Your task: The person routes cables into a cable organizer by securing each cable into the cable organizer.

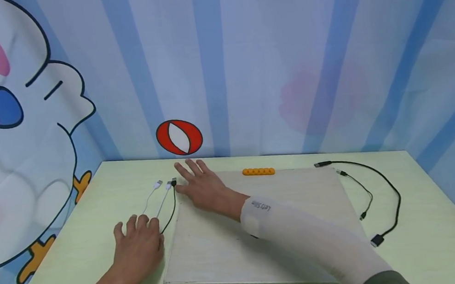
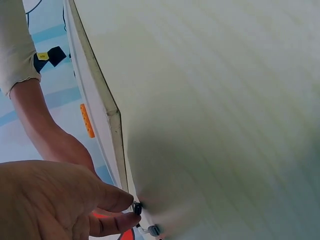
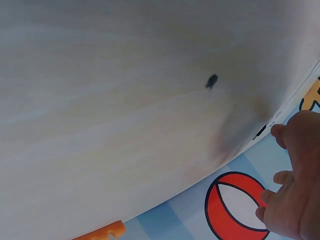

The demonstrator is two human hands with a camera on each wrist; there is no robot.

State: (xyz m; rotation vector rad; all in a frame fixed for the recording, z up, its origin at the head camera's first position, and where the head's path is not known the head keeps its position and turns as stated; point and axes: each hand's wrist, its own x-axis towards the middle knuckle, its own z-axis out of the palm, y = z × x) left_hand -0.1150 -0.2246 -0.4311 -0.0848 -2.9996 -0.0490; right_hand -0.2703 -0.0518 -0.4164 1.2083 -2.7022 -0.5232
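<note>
My left hand is low over the left part of the table. In the left wrist view its thumb and finger pinch a small black connector, an end of the short black cable. Two white cables lie just left of it, their lower ends hidden by the left hand. At the board's top left corner my right hand has its fingers spread. Its thumb is close to the black cable's upper plug; whether they touch I cannot tell. That plug also shows near the thumb in the right wrist view.
A pale flat board lies mid-table under the right forearm. An orange cable holder sits by its back edge. To the right lie a short black cable and a longer, thicker one. A printed curtain hangs behind.
</note>
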